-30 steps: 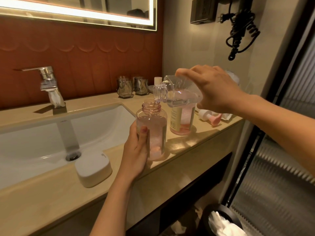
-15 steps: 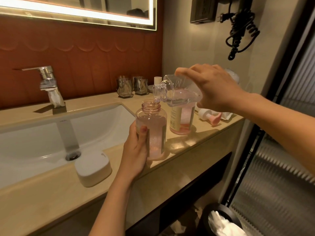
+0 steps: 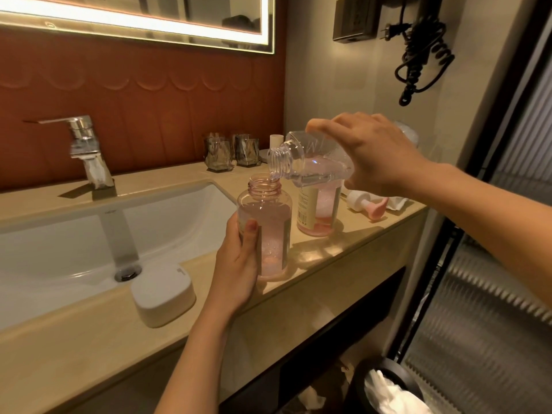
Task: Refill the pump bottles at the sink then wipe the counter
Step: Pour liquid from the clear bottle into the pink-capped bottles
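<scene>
My left hand grips a clear pump bottle that stands upright on the counter edge, its neck uncapped, filled high with pink liquid. My right hand holds a clear refill bottle tipped on its side, mouth just over the pump bottle's neck, a thin stream running down. Behind them stands a second labelled bottle with a little pink liquid at the bottom. A pink-and-white pump head lies on the counter to the right.
A white sink basin with a chrome tap fills the left. A white soap box sits on the front counter. Two glass tumblers stand at the back wall. A crumpled white cloth lies far right. A black bin is on the floor.
The liquid in the pump bottle has risen slightly as the pouring goes on. Both hands and bottles stay almost where they were.
</scene>
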Motion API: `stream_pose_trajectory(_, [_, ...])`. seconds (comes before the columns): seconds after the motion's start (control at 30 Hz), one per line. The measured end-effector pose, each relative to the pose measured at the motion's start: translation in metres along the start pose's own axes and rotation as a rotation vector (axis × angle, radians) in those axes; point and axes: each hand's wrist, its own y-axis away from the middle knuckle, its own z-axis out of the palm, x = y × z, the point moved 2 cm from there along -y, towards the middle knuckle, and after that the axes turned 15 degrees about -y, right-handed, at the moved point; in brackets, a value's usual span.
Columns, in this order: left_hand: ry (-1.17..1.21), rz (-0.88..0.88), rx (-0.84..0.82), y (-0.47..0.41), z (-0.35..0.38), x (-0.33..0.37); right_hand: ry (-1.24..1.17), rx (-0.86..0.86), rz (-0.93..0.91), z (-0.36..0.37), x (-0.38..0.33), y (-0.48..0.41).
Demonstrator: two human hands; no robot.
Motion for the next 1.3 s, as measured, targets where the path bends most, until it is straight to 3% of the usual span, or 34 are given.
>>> stream_pose_trajectory(1.3, [0.007, -0.016, 0.013, 0.0008, -0.0007, -0.0001, 0.01, -0.004, -0.002, -0.0004, 0.0007, -0.0017])
